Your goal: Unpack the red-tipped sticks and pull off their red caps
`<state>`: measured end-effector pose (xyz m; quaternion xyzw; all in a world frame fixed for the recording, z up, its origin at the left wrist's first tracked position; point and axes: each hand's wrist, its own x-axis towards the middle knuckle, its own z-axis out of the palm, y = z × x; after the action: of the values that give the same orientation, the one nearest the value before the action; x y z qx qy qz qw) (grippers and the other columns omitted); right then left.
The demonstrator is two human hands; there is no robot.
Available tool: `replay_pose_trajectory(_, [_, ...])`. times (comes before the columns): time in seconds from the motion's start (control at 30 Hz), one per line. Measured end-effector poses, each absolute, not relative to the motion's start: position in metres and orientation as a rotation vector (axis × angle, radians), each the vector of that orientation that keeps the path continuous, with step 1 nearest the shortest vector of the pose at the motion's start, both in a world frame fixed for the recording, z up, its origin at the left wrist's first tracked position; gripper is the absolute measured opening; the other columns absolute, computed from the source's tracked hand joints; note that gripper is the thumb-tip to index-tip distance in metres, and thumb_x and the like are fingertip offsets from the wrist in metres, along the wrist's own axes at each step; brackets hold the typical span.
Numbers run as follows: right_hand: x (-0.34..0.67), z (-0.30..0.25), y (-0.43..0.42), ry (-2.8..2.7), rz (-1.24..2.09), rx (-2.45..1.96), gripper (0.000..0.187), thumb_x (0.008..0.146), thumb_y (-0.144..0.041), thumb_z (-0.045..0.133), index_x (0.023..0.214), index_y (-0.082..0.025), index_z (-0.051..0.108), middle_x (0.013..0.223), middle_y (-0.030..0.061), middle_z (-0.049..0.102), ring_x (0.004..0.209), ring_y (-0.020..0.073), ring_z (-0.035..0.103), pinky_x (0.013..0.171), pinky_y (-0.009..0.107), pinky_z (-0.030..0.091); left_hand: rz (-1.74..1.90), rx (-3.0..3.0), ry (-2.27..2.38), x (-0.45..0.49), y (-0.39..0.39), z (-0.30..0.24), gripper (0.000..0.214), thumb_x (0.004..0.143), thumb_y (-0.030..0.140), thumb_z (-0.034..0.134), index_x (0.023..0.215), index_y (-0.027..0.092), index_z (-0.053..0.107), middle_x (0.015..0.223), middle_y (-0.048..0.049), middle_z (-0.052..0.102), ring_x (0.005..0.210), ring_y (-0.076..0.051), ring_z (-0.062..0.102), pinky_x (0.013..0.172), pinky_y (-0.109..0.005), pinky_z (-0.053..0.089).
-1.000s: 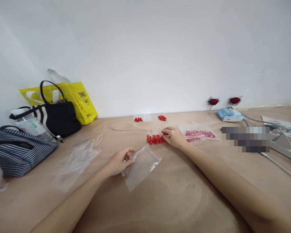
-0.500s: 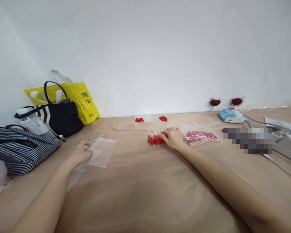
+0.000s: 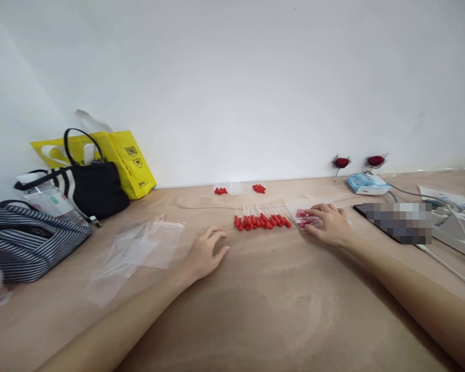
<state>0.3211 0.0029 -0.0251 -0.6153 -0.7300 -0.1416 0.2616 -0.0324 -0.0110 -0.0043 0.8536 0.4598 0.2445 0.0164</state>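
My left hand (image 3: 209, 253) is open above the wooden table, its fingers apart and nothing in them. To its left lie several clear zip bags (image 3: 155, 245), loosely overlapping. A row of red-tipped sticks (image 3: 261, 222) with pale thin stems lies in the middle, red ends toward me. My right hand (image 3: 330, 225) rests on the clear zip bags filled with red-tipped sticks (image 3: 302, 219), just right of the row. Its thumb and fingers are spread over these bags and hide most of them.
Against the wall lie small red-tipped pieces in clear bags (image 3: 238, 188). On the left stand a yellow bag (image 3: 134, 165), a black bag (image 3: 96, 188) and a striped bag (image 3: 58, 248). To the right are a blue tissue pack (image 3: 367, 184), a blurred-out phone-like object (image 3: 397, 222), cables and two dark red roses (image 3: 376, 161).
My left hand has left the empty zip bags and moved right. My right hand has moved right, off the row of sticks and onto the filled bags, so the row now shows whole.
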Motion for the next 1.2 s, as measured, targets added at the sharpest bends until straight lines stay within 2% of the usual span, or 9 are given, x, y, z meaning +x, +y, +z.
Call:
replay_pose_trajectory(0.07, [0.326, -0.028, 0.002, -1.983, -0.405, -1.700, 0.030, 0.070, -0.034, 0.051, 0.097, -0.030, 0.062, 0.094, 0.0036, 0.061, 0.088, 0.0211, 0.049, 0.071, 0.034, 0.026, 0.749, 2.625, 1.366, -0.019, -0.013, -0.007, 0.017, 0.076, 0.024, 0.050, 0.092, 0.018, 0.054, 0.103, -0.0069, 0.052, 0.097, -0.020, 0.050, 0.087, -0.037, 0.039])
replay_pose_trajectory(0.17, [0.327, -0.032, 0.006, -1.957, -0.452, -1.706, 0.022, 0.076, -0.031, 0.047, 0.086, -0.027, 0.066, 0.087, 0.0026, 0.064, 0.084, 0.0194, 0.050, 0.070, 0.033, 0.026, 0.763, 2.562, 1.317, -0.011, -0.014, -0.010, 0.017, 0.078, 0.025, 0.048, 0.092, 0.018, 0.054, 0.103, -0.0066, 0.052, 0.098, -0.020, 0.050, 0.087, -0.036, 0.039])
replay_pose_trajectory(0.33, [0.327, -0.032, 0.011, -1.830, -0.621, -1.632, 0.023, 0.080, -0.029, 0.043, 0.072, -0.020, 0.062, 0.076, 0.0036, 0.065, 0.078, 0.0184, 0.053, 0.069, 0.032, 0.027, 0.742, 2.489, 1.319, -0.015, -0.013, -0.012, 0.015, 0.079, 0.026, 0.048, 0.089, 0.019, 0.055, 0.099, -0.0055, 0.053, 0.096, -0.019, 0.051, 0.086, -0.036, 0.040])
replay_pose_trajectory(0.57, [0.332, -0.004, -0.006, -1.422, -0.788, -1.571, 0.025, 0.083, -0.034, 0.038, 0.078, -0.016, 0.055, 0.067, 0.0055, 0.060, 0.059, 0.0152, 0.053, 0.059, 0.027, 0.032, 0.762, 2.474, 1.243, -0.016, -0.011, -0.014, 0.013, 0.079, 0.024, 0.047, 0.087, 0.018, 0.056, 0.095, -0.0048, 0.055, 0.091, -0.018, 0.053, 0.084, -0.034, 0.041])
replay_pose_trajectory(0.73, [0.315, 0.015, -0.025, -1.413, -0.632, -1.483, 0.026, 0.083, -0.038, 0.037, 0.080, -0.018, 0.052, 0.064, 0.0047, 0.058, 0.053, 0.0145, 0.052, 0.051, 0.025, 0.034, 0.786, 2.442, 1.193, -0.014, -0.013, -0.009, 0.014, 0.079, 0.025, 0.048, 0.087, 0.018, 0.057, 0.094, -0.0052, 0.056, 0.089, -0.018, 0.054, 0.082, -0.035, 0.043])
replay_pose_trajectory(0.9, [0.263, 0.008, -0.033, -1.602, -0.372, -1.196, 0.018, 0.084, -0.033, 0.036, 0.077, -0.020, 0.047, 0.063, 0.0031, 0.056, 0.053, 0.0129, 0.052, 0.051, 0.025, 0.040, 0.803, 2.385, 1.071, -0.010, -0.022, -0.004, 0.043, 0.076, 0.034, 0.054, 0.115, 0.020, 0.045, 0.114, -0.0073, 0.053, 0.104, -0.019, 0.050, 0.089, -0.035, 0.041])
replay_pose_trajectory(1.0, [0.231, -0.001, -0.032, -1.754, -0.319, -0.912, 0.012, 0.086, -0.024, 0.036, 0.083, -0.021, 0.047, 0.071, 0.0053, 0.059, 0.068, 0.0141, 0.057, 0.061, 0.027, 0.045, 0.849, 2.451, 0.987, -0.009, -0.026, -0.003, 0.061, 0.070, 0.035, 0.061, 0.124, 0.020, 0.036, 0.122, -0.0087, 0.050, 0.110, -0.020, 0.047, 0.093, -0.035, 0.039])
replay_pose_trajectory(1.13, [0.210, -0.009, -0.032, -2.020, -0.203, -0.601, 0.017, 0.087, -0.017, 0.033, 0.092, -0.019, 0.048, 0.083, 0.0068, 0.059, 0.079, 0.0133, 0.055, 0.067, 0.027, 0.046, 0.894, 2.634, 0.916, -0.021, -0.027, -0.004, 0.028, 0.080, 0.022, 0.047, 0.107, 0.020, 0.054, 0.102, -0.0060, 0.062, 0.092, -0.016, 0.058, 0.082, -0.029, 0.046])
replay_pose_trajectory(1.2, [0.208, -0.011, -0.034, -2.202, -0.167, -0.504, 0.021, 0.087, -0.015, 0.031, 0.094, -0.018, 0.051, 0.087, 0.0074, 0.060, 0.081, 0.0131, 0.054, 0.068, 0.026, 0.045, 0.858, 2.751, 0.882, -0.033, -0.026, -0.005, 0.026, 0.081, 0.016, 0.040, 0.098, 0.020, 0.060, 0.095, -0.0059, 0.064, 0.086, -0.015, 0.060, 0.076, -0.026, 0.048])
